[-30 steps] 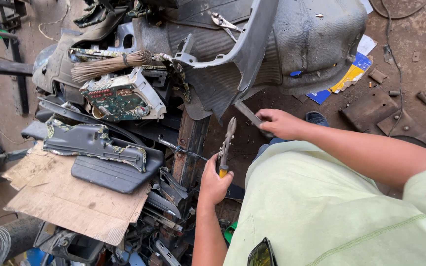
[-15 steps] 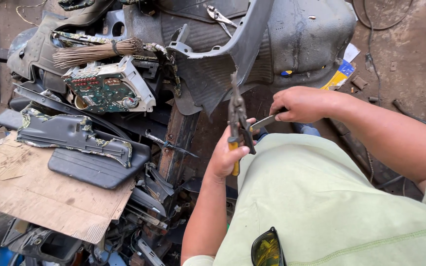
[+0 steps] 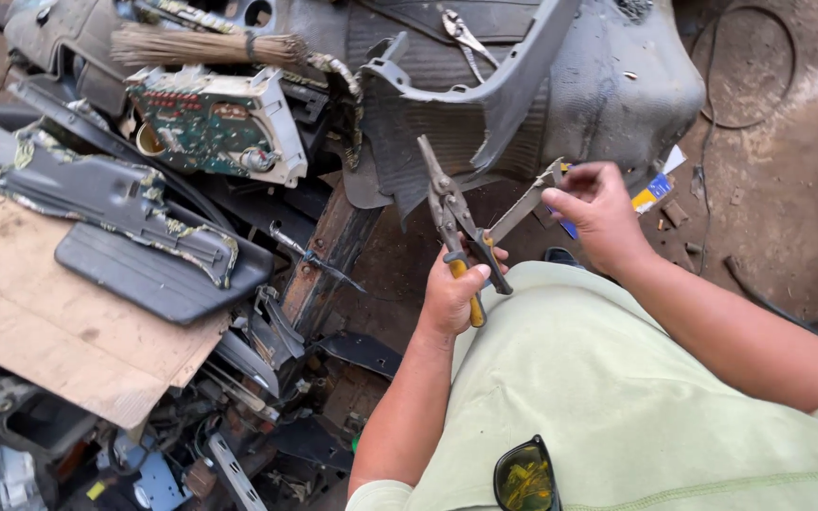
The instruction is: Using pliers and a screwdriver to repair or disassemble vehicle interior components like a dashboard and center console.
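Observation:
My left hand [image 3: 452, 298] grips the yellow and black handles of a pair of metal snips [image 3: 449, 213], blades pointing up and away. My right hand [image 3: 601, 210] pinches one end of a thin flat metal strip [image 3: 523, 206] that slants down toward the snips' pivot. Both hands are in front of my chest, above my light green shirt. Behind them lies a large grey plastic panel [image 3: 608, 85].
A scrap heap fills the left: an instrument cluster with a green circuit board [image 3: 215, 123], a bundle of broom bristles [image 3: 205, 45], black plastic trim [image 3: 153, 270], a cardboard sheet [image 3: 49, 322]. Another pair of pliers [image 3: 461, 33] rests on the grey panel. Dirt floor at right.
My left hand has raised the snips from low beside my knee to chest height. My right hand has brought the metal strip closer to the snips.

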